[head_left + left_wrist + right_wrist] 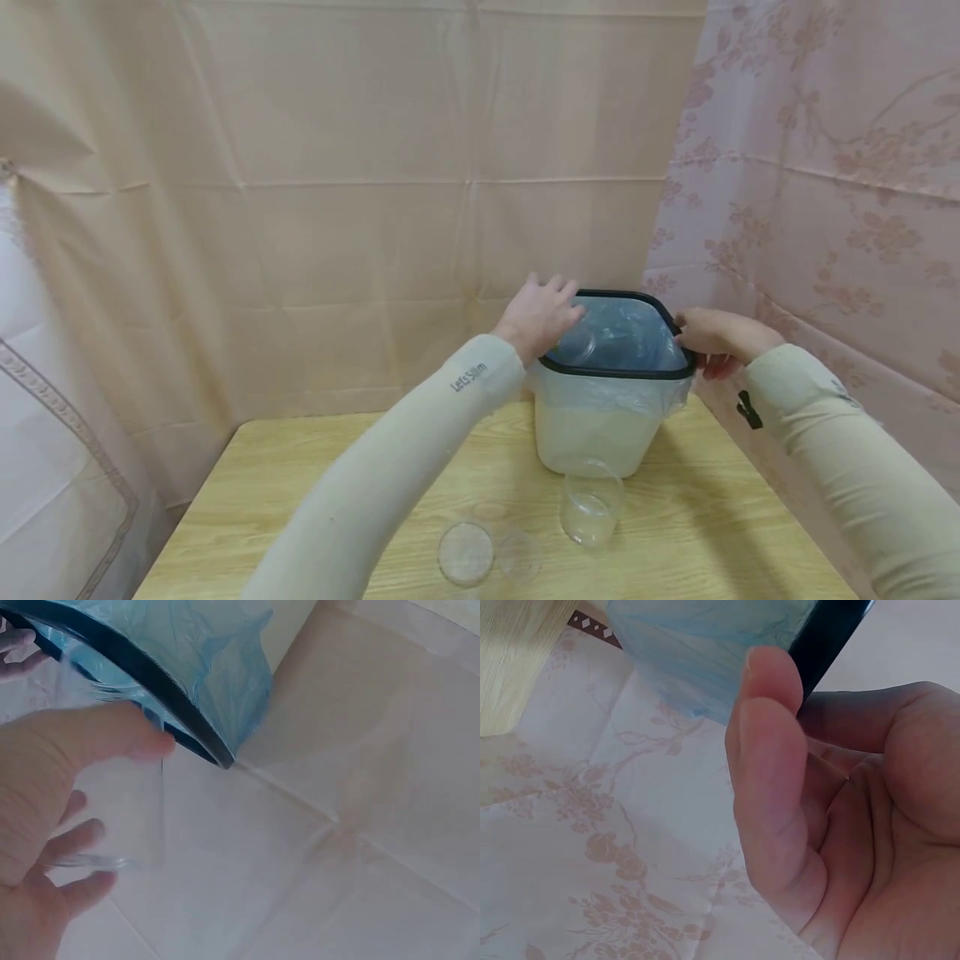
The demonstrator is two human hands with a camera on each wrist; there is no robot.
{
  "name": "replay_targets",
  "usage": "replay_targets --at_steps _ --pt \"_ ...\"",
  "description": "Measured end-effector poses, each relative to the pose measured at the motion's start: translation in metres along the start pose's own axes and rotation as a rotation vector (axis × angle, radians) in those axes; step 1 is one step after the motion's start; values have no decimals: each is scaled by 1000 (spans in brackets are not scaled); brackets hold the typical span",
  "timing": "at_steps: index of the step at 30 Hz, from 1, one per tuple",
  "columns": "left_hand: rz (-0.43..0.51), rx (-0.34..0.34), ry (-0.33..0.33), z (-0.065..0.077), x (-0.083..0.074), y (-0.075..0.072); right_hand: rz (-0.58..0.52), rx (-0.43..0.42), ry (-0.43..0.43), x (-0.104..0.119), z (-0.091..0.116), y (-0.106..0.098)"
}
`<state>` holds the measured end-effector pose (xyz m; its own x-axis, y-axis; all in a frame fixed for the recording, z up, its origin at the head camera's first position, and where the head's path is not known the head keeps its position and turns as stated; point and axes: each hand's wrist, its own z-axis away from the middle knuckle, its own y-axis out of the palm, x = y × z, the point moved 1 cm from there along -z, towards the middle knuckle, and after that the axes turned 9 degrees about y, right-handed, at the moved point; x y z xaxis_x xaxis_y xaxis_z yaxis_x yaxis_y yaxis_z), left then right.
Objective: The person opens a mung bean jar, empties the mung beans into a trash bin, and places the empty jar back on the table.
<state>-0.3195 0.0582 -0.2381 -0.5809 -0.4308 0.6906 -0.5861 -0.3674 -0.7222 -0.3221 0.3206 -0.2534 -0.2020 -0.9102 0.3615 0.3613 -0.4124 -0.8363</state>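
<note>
A white trash bin [592, 429] with a black rim [615, 373] and a thin bluish liner bag [637, 321] stands at the right of the table. My left hand [538, 318], over the bin's left side, grips a clear plastic cup [139, 810], thumb on one side and fingers on the other. The cup's end overlaps the bin opening. On the opposite side, my right hand [723, 332] pinches the rim, with the liner [705, 656] hanging outside it near the fingers [772, 772].
In front of the bin, a clear cup [591, 510] stands on the wooden table [300, 475]. Two clear round pieces, one brighter [466, 554] and one fainter [521, 557], are near the front edge. Beige cloth [337, 208] hangs behind; flowered cloth [847, 192] hangs on the right.
</note>
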Motion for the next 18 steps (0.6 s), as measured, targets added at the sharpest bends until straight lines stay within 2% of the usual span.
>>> replay_targets --at_steps 6,12,18 --pt "-106 -96 64 -1 2 0 3 -5 0 -1 0 -1" --pt "-182 -77 118 -2 -2 -1 6 -4 -4 0 1 -1" --pt "-159 -80 118 -2 -4 1 2 -6 -11 -1 -1 1"
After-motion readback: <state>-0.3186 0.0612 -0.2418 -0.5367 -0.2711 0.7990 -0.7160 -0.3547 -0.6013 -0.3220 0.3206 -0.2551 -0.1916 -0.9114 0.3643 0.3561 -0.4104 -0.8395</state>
